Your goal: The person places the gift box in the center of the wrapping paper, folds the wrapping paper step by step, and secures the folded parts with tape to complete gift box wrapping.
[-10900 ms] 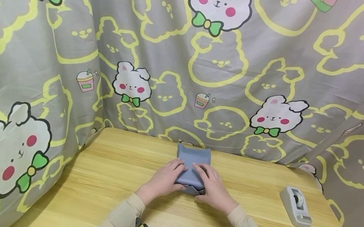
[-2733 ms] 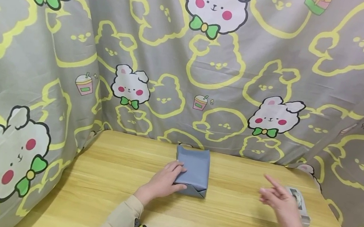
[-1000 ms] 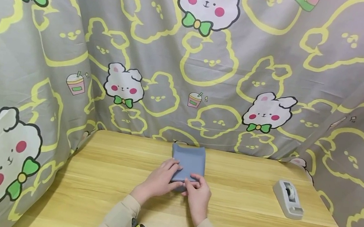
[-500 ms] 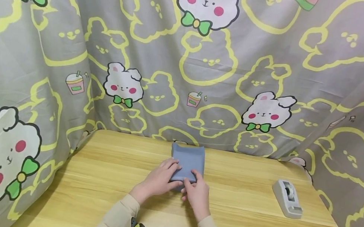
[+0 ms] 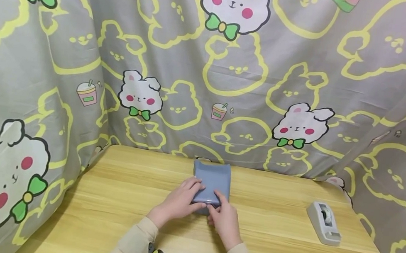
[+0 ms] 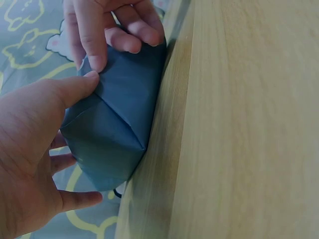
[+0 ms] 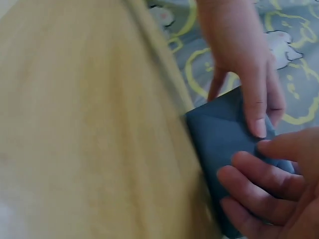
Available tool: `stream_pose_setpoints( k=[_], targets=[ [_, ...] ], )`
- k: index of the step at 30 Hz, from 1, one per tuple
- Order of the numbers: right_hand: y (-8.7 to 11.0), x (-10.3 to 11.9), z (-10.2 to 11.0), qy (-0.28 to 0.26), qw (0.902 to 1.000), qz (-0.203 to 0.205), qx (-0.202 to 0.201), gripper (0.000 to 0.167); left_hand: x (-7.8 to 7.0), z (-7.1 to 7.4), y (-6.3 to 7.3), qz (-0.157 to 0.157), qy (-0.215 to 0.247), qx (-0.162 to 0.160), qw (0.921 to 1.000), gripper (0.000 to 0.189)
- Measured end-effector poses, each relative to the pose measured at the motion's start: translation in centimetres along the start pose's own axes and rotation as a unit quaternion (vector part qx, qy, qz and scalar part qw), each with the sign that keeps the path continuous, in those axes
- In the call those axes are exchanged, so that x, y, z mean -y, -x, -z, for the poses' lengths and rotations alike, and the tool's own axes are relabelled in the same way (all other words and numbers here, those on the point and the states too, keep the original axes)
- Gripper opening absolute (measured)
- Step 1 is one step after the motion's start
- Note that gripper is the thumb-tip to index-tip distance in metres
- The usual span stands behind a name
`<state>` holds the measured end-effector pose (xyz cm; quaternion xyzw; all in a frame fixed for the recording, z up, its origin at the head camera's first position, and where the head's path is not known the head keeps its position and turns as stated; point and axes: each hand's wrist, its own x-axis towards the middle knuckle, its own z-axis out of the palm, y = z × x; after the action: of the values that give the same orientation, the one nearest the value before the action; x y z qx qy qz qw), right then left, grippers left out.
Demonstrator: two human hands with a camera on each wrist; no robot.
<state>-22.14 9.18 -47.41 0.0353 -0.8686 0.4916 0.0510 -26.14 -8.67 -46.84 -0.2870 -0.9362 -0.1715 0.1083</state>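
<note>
Blue package (image 5: 213, 181) under left fingers (image 6: 82, 199) wide apart, right fingers (image 7: 249, 190) loosely bent against near end

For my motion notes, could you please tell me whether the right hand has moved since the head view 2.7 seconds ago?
Yes: in the head view, the right hand has moved left, away from the tape dispenser, to the blue package.

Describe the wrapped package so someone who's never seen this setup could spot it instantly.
Look at the wood-grain table in front of the rabbit-print curtain. Near the middle of its far edge, the left hand and right hand touch a blue-gray wrapped package. It's boxy with a folded end, unlike the pale gray tape dispenser to its right.
</note>
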Motion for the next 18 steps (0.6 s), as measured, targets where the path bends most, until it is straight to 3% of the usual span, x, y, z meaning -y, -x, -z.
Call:
stream_pose_setpoints(
  k=[5,11,16,18],
  targets=[
    [-0.1,-0.2,0.5,-0.015,0.9997,-0.002,0.02,0.054,0.0,-0.1,-0.2,0.002,0.005,0.004,1.0,0.054],
    [-0.6,-0.2,3.0,-0.107,0.9901,-0.027,0.087,0.049,0.3,0.0,-0.1,0.003,0.068,0.014,0.9976,0.058],
    [-1.2,-0.7,4.4,-0.147,0.9875,-0.052,0.024,0.03,1.1,-0.1,-0.1,0.004,0.188,-0.01,0.9821,0.05],
    [-1.5,-1.0,4.4,-0.155,0.9861,-0.061,-0.007,0.025,1.2,-0.2,-0.2,0.024,0.249,-0.034,0.9675,0.043]
  ],
)
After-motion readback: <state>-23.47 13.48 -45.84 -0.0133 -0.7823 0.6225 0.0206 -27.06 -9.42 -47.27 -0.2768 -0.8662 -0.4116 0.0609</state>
